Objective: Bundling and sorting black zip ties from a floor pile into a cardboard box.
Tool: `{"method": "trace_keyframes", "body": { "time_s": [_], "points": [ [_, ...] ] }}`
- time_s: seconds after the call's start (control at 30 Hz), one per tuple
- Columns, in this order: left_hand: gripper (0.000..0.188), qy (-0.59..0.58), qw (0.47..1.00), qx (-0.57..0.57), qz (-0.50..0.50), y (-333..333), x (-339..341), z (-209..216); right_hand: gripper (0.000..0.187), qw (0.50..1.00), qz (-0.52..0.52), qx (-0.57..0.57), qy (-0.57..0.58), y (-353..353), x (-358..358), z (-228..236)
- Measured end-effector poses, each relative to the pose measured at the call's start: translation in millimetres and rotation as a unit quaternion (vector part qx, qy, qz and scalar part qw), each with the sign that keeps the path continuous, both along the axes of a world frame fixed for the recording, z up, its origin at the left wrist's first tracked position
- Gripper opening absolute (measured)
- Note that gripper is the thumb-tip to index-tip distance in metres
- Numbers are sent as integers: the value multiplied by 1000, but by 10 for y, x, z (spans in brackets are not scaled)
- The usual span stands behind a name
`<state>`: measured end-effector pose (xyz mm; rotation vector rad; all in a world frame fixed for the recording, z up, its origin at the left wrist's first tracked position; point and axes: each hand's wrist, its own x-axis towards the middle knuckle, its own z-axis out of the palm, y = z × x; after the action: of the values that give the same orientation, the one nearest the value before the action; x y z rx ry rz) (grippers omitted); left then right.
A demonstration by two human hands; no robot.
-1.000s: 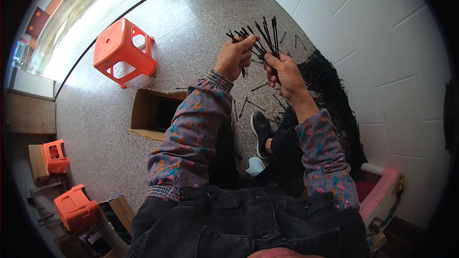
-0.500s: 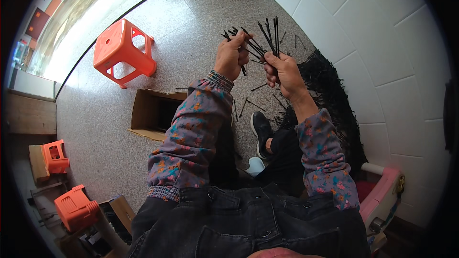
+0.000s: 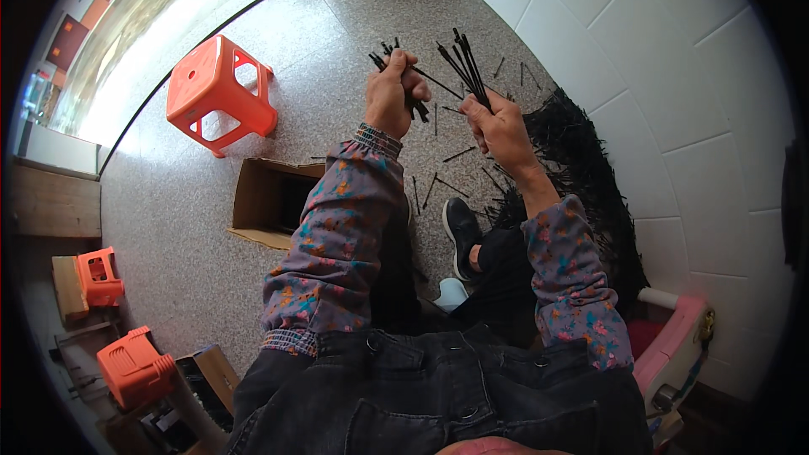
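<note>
My left hand (image 3: 389, 101) is closed round a small bundle of thin black sticks (image 3: 419, 108), whose ends poke out above and below the fingers. In my right hand (image 3: 508, 136) a fan of similar black sticks (image 3: 468, 67) points up and to the left, pinched near its lower end. One single stick (image 3: 438, 82) slants across the gap from the left hand toward the right fingers; which hand grips it I cannot tell. Under and beyond the right forearm, a large heap of the same black sticks (image 3: 581, 147) lies along the wall.
Loose sticks (image 3: 459, 154) are scattered on the speckled floor (image 3: 337, 59) by my shoe (image 3: 461, 232). An open cardboard box (image 3: 253, 202) sits left of my left forearm, with an orange stool (image 3: 211, 93) beyond it. A white tiled wall (image 3: 649, 101) runs along the right.
My left hand has drawn back to the left, widening the gap between the hands. The sticks in my right hand now lean more to the left and sit closer together.
</note>
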<state>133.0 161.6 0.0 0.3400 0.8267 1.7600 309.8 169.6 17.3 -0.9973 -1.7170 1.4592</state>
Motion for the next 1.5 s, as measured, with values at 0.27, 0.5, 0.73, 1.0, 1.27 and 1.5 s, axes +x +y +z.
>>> {"method": "trace_keyframes", "body": {
  "time_s": [0.27, 0.5, 0.73, 1.0, 1.27, 1.5],
  "points": [
    [28, -19, 985, -14, -168, -137, -41, 186, 17, 997, 47, -59, 10, -7, 9, 30],
    [21, 17, 984, -14, -177, -102, -86, 92, 19, 996, 54, -71, 6, -1, 16, 33],
    [15, -2, 992, 0, -128, -96, -129, 45, 21, 993, 65, -102, 2, 0, 15, 50],
    [13, -82, 995, -42, 43, -76, -232, 54, 26, 974, 100, -197, 55, 35, 79, 112],
    [17, -172, 985, 14, 25, -85, -256, -20, 29, 934, 154, -297, 125, 5, 107, 188],
    [26, -73, 986, 40, -146, -153, -104, 123, 29, 900, 217, -339, 168, 4, 141, 169]
  ]
}}
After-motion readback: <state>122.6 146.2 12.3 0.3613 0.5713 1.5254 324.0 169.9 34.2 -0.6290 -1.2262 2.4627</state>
